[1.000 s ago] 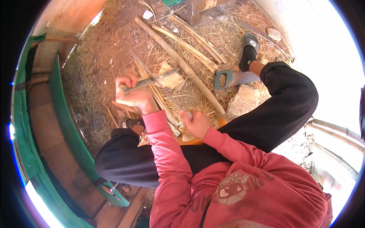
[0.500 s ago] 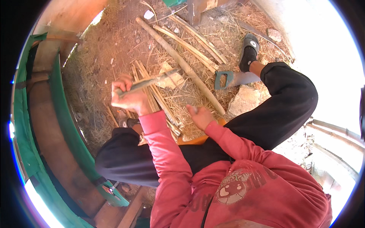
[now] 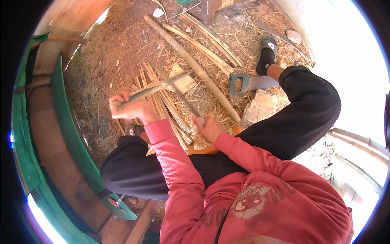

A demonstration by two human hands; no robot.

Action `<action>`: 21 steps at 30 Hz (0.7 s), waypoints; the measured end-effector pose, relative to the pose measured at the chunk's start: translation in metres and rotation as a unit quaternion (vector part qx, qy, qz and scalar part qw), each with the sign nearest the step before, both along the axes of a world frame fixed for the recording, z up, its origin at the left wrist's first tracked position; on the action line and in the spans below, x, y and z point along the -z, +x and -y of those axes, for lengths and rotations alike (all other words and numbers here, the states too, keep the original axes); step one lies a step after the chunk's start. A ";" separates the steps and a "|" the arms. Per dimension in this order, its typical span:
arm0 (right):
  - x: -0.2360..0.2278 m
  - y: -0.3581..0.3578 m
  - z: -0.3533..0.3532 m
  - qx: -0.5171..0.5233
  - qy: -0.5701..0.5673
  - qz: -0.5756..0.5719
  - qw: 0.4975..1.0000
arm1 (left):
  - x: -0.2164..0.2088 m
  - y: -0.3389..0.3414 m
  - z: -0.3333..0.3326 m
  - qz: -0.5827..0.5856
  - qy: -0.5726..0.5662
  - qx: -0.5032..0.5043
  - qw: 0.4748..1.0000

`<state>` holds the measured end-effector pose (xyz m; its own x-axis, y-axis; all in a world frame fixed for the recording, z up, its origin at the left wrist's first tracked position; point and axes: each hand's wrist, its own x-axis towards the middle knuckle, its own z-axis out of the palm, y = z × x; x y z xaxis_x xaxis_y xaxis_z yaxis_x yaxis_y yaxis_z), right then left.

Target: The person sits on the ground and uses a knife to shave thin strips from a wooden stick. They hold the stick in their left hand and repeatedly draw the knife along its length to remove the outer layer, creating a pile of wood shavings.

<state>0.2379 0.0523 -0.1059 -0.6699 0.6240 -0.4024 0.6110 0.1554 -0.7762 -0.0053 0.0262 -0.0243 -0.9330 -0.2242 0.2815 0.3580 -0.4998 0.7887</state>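
Left hand point(image 3: 136, 110): fingers gripping strip point(image 3: 154, 88), angled far-right above ground point(image 3: 126, 44). Right hand point(image 3: 212, 130): fingers closed round handle of knife point(image 3: 185, 101); blade crosses strip, contact unclear. Saw point(image 3: 239, 84) right.

The left grip point(image 3: 137, 110) is curled, held farther forward than the right grip point(image 3: 211, 129), also curled.

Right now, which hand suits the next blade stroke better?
Likely the right hand: it holds the narrow blade, which crosses the strip in view; the left hand grips the strip's end.
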 end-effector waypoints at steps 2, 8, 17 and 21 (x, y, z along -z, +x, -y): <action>0.028 0.000 -0.007 0.004 -0.011 0.070 0.997 | 0.000 -0.001 0.010 -0.003 0.008 -0.001 1.000; -0.013 -0.005 -0.017 0.038 -0.113 -0.009 0.993 | -0.004 -0.003 0.010 -0.011 0.012 0.077 0.997; -0.035 0.005 -0.027 0.066 -0.125 -0.177 0.974 | -0.066 -0.028 0.039 -0.023 0.036 0.105 0.994; -0.018 0.006 -0.030 0.156 -0.159 -0.174 0.959 | -0.139 -0.050 0.099 -0.031 0.062 0.070 0.995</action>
